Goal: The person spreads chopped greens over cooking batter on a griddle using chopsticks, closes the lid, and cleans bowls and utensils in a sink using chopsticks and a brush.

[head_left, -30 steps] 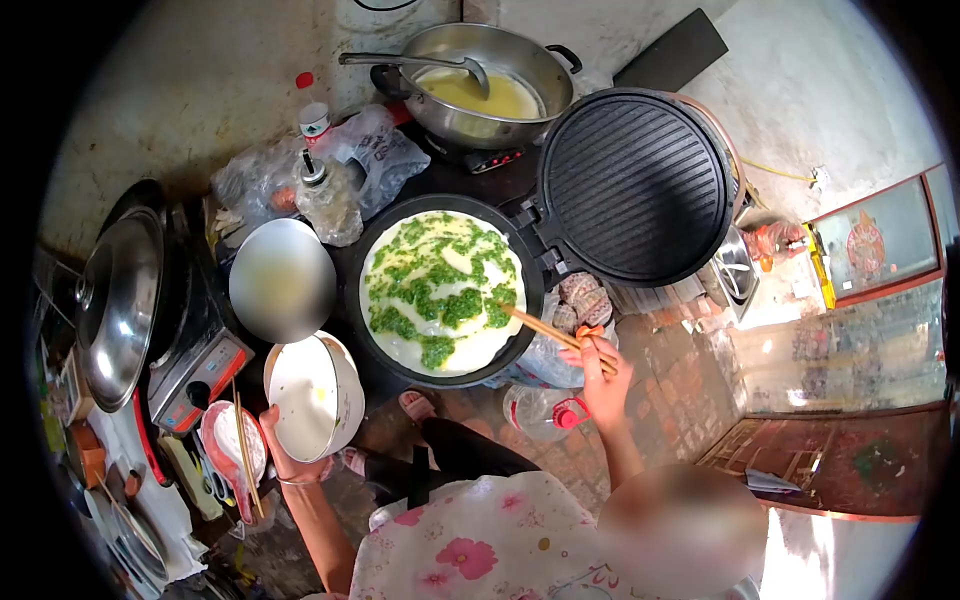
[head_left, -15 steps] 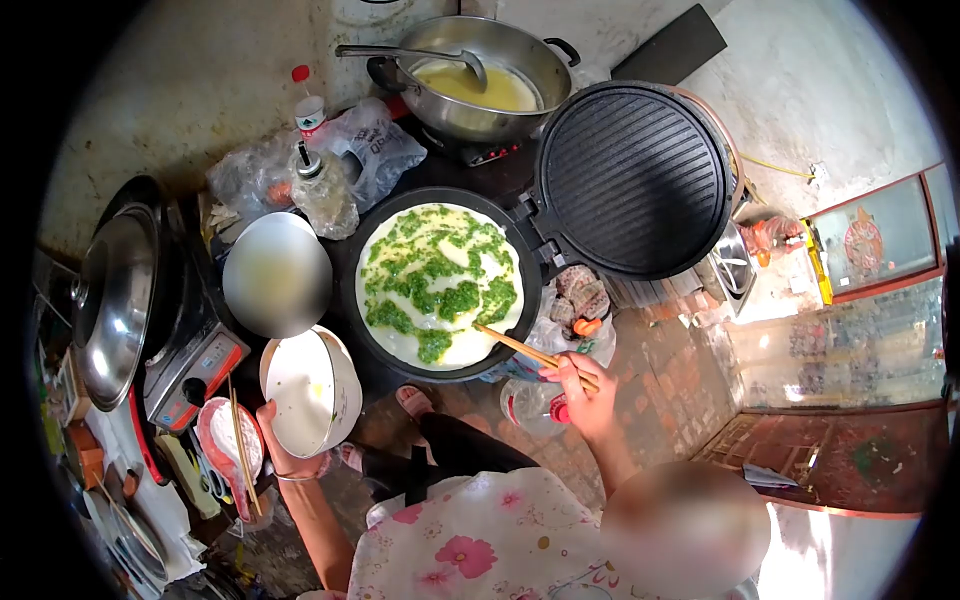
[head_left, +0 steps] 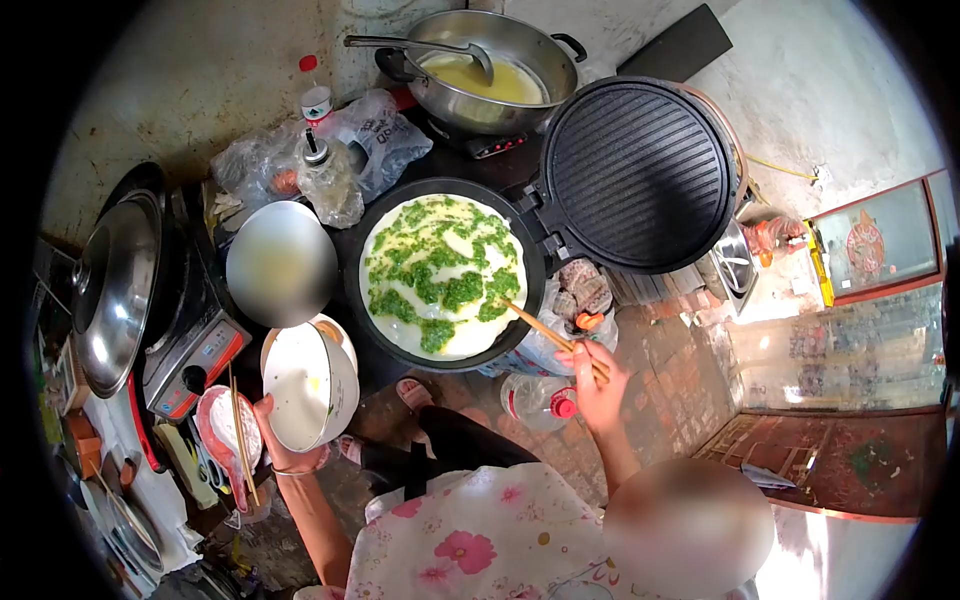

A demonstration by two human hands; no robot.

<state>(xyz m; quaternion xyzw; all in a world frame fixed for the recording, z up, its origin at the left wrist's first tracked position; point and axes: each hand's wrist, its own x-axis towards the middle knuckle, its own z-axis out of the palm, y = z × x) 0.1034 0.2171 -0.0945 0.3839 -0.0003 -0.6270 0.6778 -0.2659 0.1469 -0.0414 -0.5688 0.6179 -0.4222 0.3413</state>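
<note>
My right hand [head_left: 598,385] is closed around a pair of chopsticks [head_left: 545,330], their tips at the lower right of the green mixture [head_left: 462,291]. That chopped green mixture lies in patches over a pale round pancake [head_left: 470,345] in the black electric griddle [head_left: 352,270], whose ridged lid [head_left: 640,175] stands open. With my left hand [head_left: 288,445] I grip a tilted white bowl [head_left: 300,385], which has pale residue and a few green specks inside. My left fingers are partly hidden behind the bowl. Another bowl rim [head_left: 345,340] shows behind it.
Behind the griddle stands a steel pot [head_left: 480,110] with yellow liquid and a ladle [head_left: 480,62]. A blurred bowl [head_left: 280,265], an oil bottle [head_left: 325,180] and a lidded wok [head_left: 115,300] are at left. A pink bowl of white powder [head_left: 222,425] carries chopsticks.
The chopstick tips have moved right and slightly away from me across the pancake, along with my right hand. My left hand keeps its hold on the bowl. The view has shifted slightly.
</note>
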